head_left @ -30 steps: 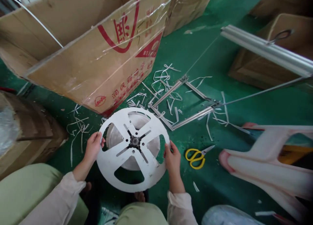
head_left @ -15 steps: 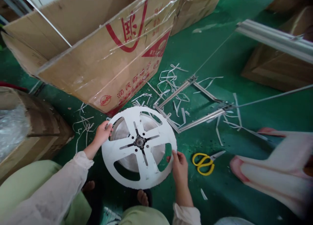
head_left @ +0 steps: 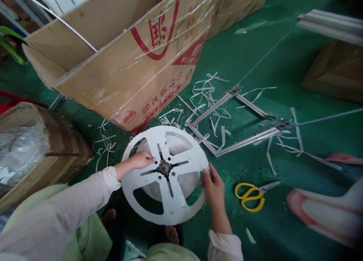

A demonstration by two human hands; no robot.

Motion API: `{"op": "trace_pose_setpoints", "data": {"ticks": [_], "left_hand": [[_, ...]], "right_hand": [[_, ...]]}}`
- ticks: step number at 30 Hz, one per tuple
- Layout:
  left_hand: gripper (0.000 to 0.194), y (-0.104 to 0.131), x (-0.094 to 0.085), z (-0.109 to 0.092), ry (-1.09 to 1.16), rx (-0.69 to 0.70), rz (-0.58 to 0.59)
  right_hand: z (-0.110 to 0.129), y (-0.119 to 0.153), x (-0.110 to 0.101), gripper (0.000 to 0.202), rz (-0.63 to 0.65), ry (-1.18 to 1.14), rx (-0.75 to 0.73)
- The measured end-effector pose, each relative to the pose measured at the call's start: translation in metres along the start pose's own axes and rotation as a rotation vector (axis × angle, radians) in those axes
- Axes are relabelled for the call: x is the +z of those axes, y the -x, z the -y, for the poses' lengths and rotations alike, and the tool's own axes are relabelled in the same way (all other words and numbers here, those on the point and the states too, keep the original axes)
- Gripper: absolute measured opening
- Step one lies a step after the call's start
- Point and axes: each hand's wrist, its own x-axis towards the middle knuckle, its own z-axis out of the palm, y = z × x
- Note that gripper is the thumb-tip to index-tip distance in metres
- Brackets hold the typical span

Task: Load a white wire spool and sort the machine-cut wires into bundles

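The right hand [head_left: 214, 181] grips the reel [head_left: 157, 184] (seven o'clock in view) at its three o'clock edge; the left hand [head_left: 141, 160] sits by the hub [head_left: 164, 168], hold unclear. One-sided support might tip it; beyond, at two o'clock, loose strips [head_left: 223, 136] could snag.

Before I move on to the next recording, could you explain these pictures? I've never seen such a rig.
There's no robot here, just someone working barehanded. The only view is from a camera on their head, looking forward and down. The right hand grips a white reel at its edge; the left hand is over its face, beside the dark hub. On the green floor lie yellow-handled scissors and scattered white strips. Beyond the reel are a metal frame and a large cardboard box.
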Motion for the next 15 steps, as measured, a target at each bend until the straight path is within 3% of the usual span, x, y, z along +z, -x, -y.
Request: {"op": "trace_pose_setpoints", "data": {"ticks": [3, 7, 15], "left_hand": [[0.047, -0.007, 0.000, 0.010, 0.067, -0.119, 0.098], [0.047, -0.007, -0.008, 0.015, 0.272, -0.264, 0.111], [0.045, -0.019, -0.015, 0.026, 0.640, -0.360, 0.284]], "right_hand": [[0.005, 0.002, 0.006, 0.069, -0.014, 0.064, 0.002], [0.009, 0.000, 0.012, 0.069, -0.055, 0.208, -0.021], [0.015, 0.000, 0.013, 0.064, -0.083, 0.369, -0.080]]}}
